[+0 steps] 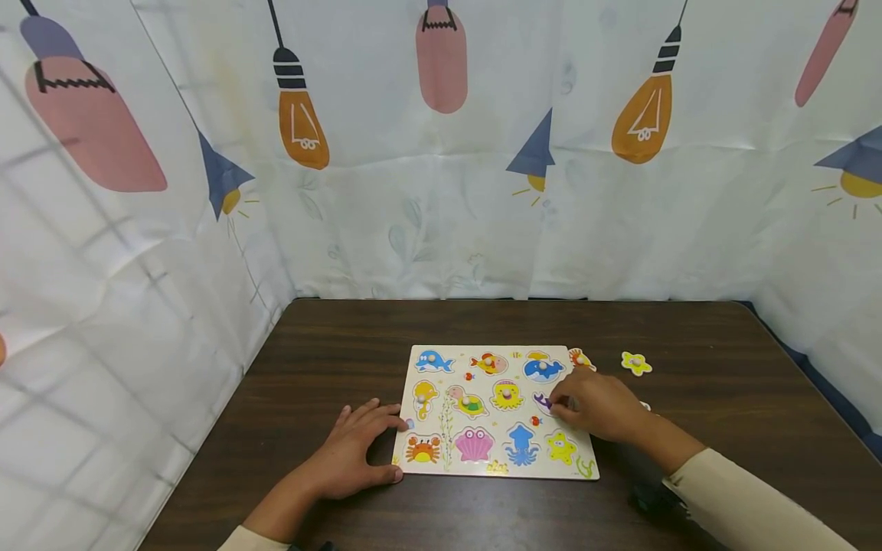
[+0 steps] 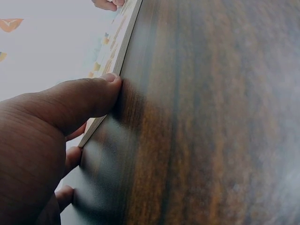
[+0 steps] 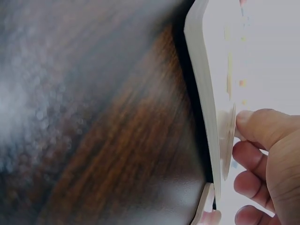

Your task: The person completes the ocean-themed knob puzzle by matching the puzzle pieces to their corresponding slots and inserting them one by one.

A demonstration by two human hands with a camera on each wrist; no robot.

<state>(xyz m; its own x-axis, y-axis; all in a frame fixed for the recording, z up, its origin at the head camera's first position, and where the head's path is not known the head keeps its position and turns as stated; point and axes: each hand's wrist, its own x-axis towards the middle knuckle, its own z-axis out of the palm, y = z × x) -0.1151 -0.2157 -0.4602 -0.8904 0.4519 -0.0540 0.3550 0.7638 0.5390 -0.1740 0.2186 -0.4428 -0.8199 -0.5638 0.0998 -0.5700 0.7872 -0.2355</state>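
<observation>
A pale wooden puzzle board [image 1: 462, 469] with sea-animal pieces lies on the table. Along its left edge rests my left hand [image 1: 354, 451], fingers spread and fairly straight, the thumb [image 2: 105, 93] against the near left corner. On the board's right side, my right hand [image 1: 602, 405] pinches a purple puzzle piece [image 1: 542, 401] between thumb and forefinger, its other fingers curled. The right wrist view shows this thin wooden piece [image 3: 228, 145] close against the board face; the hand hides most of its picture from above.
A yellow flower-shaped piece [image 1: 636, 363] lies on the dark wooden table [image 1: 344, 329] right of the board. An orange piece [image 1: 579, 357] sits by the board's far right corner. Another piece [image 1: 645, 405] shows partly behind the right wrist. A printed curtain [image 1: 441, 229] hangs behind the table.
</observation>
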